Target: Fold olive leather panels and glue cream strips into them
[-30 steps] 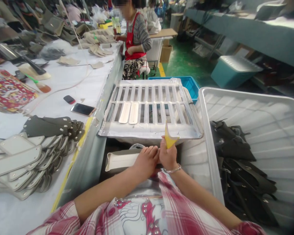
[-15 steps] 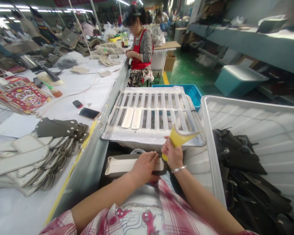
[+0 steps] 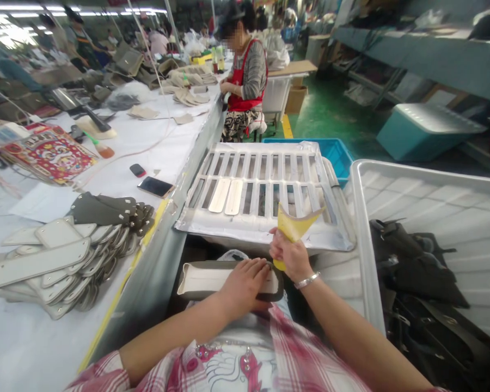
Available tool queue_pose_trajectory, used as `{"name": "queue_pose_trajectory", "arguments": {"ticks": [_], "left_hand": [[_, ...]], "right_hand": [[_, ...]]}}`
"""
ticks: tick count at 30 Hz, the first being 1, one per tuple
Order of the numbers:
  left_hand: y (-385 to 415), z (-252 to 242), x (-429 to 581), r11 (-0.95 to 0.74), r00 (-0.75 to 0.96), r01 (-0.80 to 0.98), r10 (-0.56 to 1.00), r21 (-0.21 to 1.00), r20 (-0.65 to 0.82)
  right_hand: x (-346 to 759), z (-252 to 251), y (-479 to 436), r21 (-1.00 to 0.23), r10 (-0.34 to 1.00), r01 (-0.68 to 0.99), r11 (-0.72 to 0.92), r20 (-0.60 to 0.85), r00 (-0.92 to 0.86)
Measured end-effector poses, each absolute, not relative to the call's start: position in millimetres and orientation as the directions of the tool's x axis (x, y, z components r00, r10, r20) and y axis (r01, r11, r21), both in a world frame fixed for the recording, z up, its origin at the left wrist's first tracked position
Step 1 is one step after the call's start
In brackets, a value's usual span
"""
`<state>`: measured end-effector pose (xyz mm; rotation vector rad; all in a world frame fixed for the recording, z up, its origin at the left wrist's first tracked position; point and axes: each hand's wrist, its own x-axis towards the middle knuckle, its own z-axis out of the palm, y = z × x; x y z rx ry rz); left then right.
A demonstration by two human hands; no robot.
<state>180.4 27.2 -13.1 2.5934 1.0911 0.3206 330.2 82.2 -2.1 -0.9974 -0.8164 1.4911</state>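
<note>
Low in front of me lies a long dark piece with a cream inner panel (image 3: 206, 279). My left hand (image 3: 245, 283) rests on its right part, fingers stretched and close together, palm down. At the piece's right end my right hand (image 3: 289, 253) grips a curved yellow sheet (image 3: 296, 224), which flares upward from the fist. Beyond both hands, two cream strips (image 3: 233, 197) lie side by side on a white slatted rack (image 3: 265, 222).
On the left table (image 3: 147, 147) are a pile of grey-white pieces (image 3: 44, 261), dark pieces (image 3: 102, 209) and a phone (image 3: 155, 187). A large white bin (image 3: 365, 245) with dark items stands right. A person in a red apron (image 3: 245, 76) sits ahead.
The view has shifted slightly, so most things appear farther right. The yellow sheet's flared end has tilted a little; both hands keep nearly the same place on the piece.
</note>
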Motion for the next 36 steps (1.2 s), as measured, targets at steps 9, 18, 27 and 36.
{"name": "queue_pose_trajectory", "arguments": {"ticks": [9,18,27,36], "left_hand": [[27.9,-14.3,181.0,-0.653,0.683,0.644,0.726,0.398,0.085],[30.7,-17.1,183.1,-0.683,0.693,0.652,0.713,0.330,0.108],[24.6,-24.3,177.2,-0.683,0.683,0.652,0.718,0.329,0.136],[26.6,-19.4,176.5,-0.682,0.688,0.649,0.715,0.337,0.122]], "right_hand": [[323.7,-14.2,75.9,-0.963,0.991,-0.241,-0.120,-0.104,-0.079],[318.1,-15.8,69.3,-0.986,0.996,0.161,0.029,0.016,-0.082],[393.8,47.4,42.2,-0.825,0.922,0.558,-0.089,-0.279,-0.267],[403.2,69.7,23.7,-0.518,0.813,0.831,0.202,-0.385,-0.437]]}}
